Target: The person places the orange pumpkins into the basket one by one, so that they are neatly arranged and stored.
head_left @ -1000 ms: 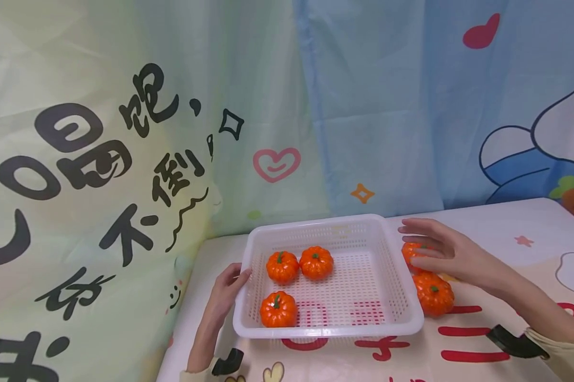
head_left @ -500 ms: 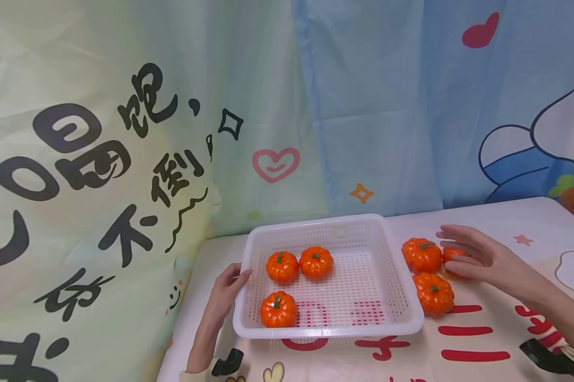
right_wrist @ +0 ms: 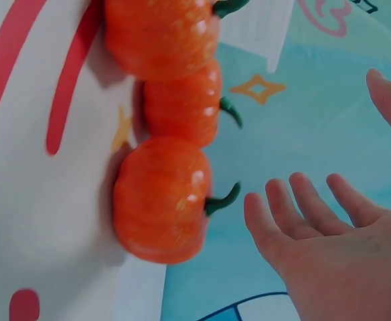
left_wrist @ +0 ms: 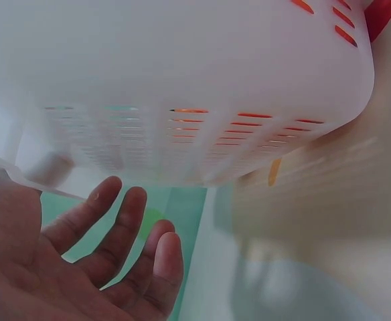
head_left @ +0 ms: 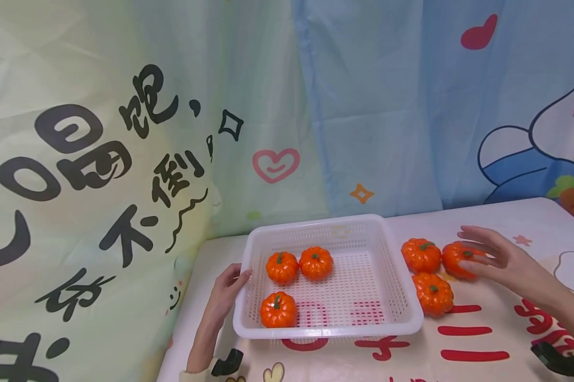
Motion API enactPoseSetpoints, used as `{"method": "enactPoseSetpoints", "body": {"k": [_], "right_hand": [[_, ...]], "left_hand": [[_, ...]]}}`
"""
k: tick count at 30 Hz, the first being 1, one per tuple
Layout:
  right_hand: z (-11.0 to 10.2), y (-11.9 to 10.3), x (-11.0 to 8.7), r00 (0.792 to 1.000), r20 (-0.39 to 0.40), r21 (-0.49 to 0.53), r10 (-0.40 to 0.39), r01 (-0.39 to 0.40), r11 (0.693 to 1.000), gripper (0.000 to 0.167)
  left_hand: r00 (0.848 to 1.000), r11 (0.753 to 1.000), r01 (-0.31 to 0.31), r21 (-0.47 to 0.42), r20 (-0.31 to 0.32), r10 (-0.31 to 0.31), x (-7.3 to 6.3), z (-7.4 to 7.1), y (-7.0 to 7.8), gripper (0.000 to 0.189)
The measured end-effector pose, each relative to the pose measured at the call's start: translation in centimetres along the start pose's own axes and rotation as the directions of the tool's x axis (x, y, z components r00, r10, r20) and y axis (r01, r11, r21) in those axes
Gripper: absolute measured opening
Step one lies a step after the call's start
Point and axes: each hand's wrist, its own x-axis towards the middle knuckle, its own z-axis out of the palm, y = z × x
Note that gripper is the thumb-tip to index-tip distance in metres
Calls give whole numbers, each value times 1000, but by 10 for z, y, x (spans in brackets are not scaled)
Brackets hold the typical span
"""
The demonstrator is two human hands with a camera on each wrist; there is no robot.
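Observation:
Three small orange toy pumpkins lie inside a white plastic basket (head_left: 322, 333): one at the back left (head_left: 282, 268), a second pumpkin beside it (head_left: 316, 263), and a third pumpkin (head_left: 278, 310) near the front. My left hand (head_left: 228, 289) holds the basket's left rim, its thumb over the edge; in the left wrist view its fingers (left_wrist: 122, 234) lie loosely spread under the rim. My right hand (head_left: 506, 260) hovers open, fingers spread, over the rightmost pumpkin (head_left: 454, 260), partly covering it. In the right wrist view a gap shows between the fingertips and that pumpkin's green stem (right_wrist: 223, 199).
Two more pumpkins, a back one (head_left: 420, 255) and a front one (head_left: 433, 294), sit close against the basket's right side. The table (head_left: 478, 366) bears a printed cloth with red lettering. Behind it hangs a printed curtain (head_left: 373, 106).
My right hand has moved rightward, from beside the basket's right rim to above the rightmost pumpkin, uncovering the back pumpkin. The left hand, basket and pumpkins have stayed put.

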Motion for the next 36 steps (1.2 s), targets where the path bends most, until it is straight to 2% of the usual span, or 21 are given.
{"method": "enactPoseSetpoints", "body": {"k": [4,7,11,14,20,28,36], "right_hand": [[1,7,1,1000,-1,-14,18,-18,1000,86],[1,11,2,999,7,-11,37,-37,999,87],[-1,16,3,998,20,-11,60,-60,998,89],[-2,21,4,994,53,-27,97,-96,995,94],[-4,38,3,977,119,-108,178,-165,980,103],[-2,54,8,973,123,-157,197,-177,972,106],[2,63,11,967,142,-162,212,-188,969,105]], "left_hand": [[1000,1000,0,-19,5,0,-1,-1,-1,36],[1000,1000,3,-23,5,-3,-6,-2,8,34],[1000,1000,13,-14,0,-13,-6,0,10,33],[1000,1000,10,-12,-1,-10,-1,1,1,35],[1000,1000,14,-13,5,-13,0,-1,0,37],[1000,999,7,-42,17,-6,-2,-2,1,39],[1000,999,19,-26,8,-19,-2,-2,2,38]]}}
